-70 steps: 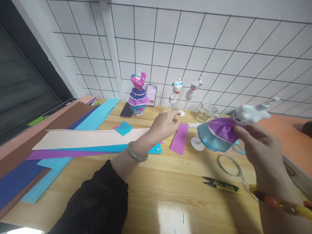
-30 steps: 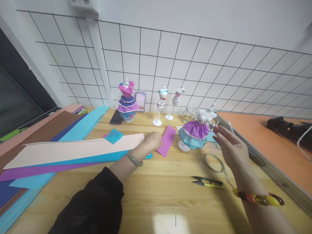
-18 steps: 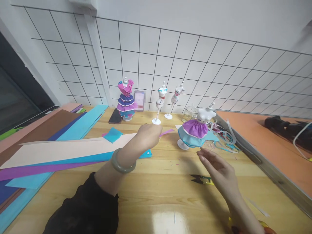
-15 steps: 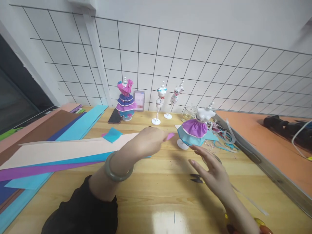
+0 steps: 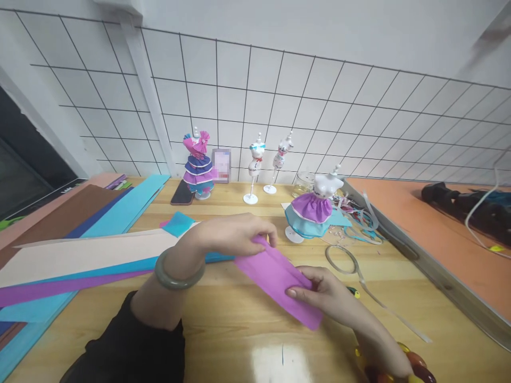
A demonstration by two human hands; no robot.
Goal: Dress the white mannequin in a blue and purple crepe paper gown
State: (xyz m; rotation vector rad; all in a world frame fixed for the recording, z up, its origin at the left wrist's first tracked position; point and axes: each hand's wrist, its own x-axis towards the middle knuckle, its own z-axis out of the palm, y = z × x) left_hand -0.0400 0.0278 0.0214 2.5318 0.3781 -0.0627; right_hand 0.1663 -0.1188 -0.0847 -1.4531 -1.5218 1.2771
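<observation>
A strip of purple crepe paper [image 5: 275,279] hangs slantwise above the wooden table, held at both ends. My left hand [image 5: 235,234] pinches its upper left end. With thumb and fingers, my right hand [image 5: 319,290] grips the lower right part. Just beyond stands a small white dress form [image 5: 328,186] in a purple and light blue ruffled skirt [image 5: 311,213]. Behind my right hand, a ring of pale ribbon [image 5: 342,259] lies with its tail trailing toward the front right. The scissors are mostly hidden by my right hand.
Sheets of coloured paper [image 5: 91,250] spread over the left side. A dressed form [image 5: 198,165] stands beside a phone [image 5: 182,192] at the back, with two small mannequins [image 5: 256,159] to its right. A glass jar [image 5: 303,183] and loose ribbons [image 5: 365,229] lie right, near a raised edge [image 5: 419,266].
The purple paper has been lifted from the table and brought nearer. My right hand, open before, has closed on it. The view has shifted slightly.
</observation>
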